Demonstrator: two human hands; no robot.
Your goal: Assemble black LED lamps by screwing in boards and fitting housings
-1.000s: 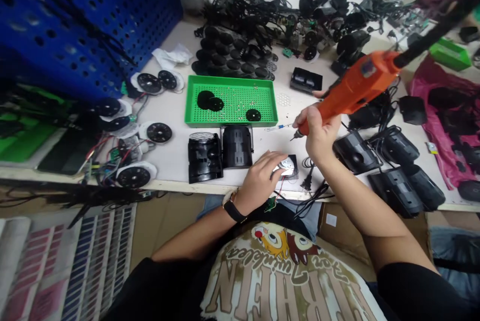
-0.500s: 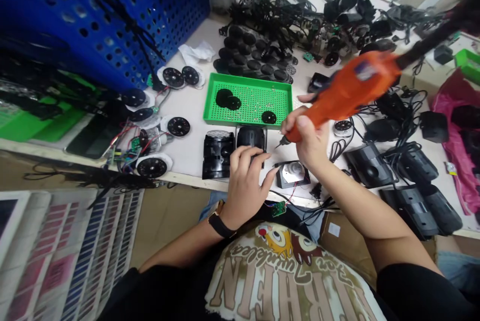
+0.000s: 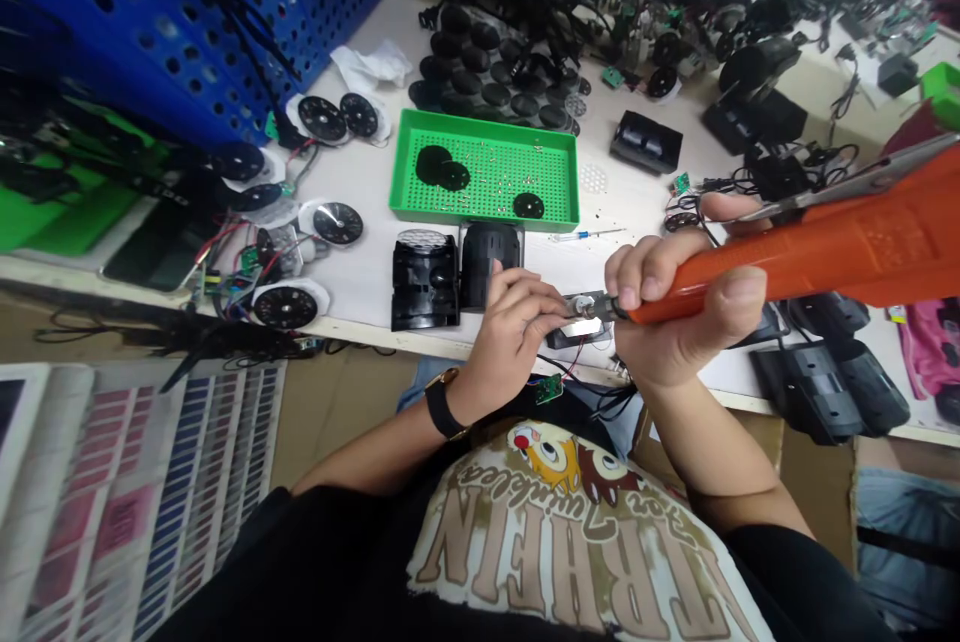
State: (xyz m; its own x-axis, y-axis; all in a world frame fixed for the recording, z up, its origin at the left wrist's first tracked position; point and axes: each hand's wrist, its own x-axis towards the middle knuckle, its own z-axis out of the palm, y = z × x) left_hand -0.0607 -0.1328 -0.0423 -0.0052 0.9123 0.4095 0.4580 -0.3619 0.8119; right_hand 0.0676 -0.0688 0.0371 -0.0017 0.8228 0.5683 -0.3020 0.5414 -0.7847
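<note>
My right hand (image 3: 675, 337) is wrapped round the fat orange screwdriver (image 3: 810, 267), just right of the middle of the frame. My fingers are curled over it and my thumb lies along its near side. The metal nose (image 3: 616, 308) points left.

My left hand (image 3: 510, 332) is in the middle of the frame. Its thumb and fingertips are almost closed together right by the nose, over the small black box (image 3: 562, 339) with a shiny silver plate (image 3: 583, 327) on it. I can't tell if my fingers pinch anything there. The box sits near the table edge, and a green board (image 3: 550, 389) hangs below it on thin wires.

Just left of my left hand stand two black shells (image 3: 425, 284), side by side, below the green tray (image 3: 480, 215) in the upper middle.

On my shirt (image 3: 600, 562), at the bottom, upside-down writing says "For" and a curly word like "Twinkles", with big letters too. The orange screwdriver has faint marks I can't read.
</note>
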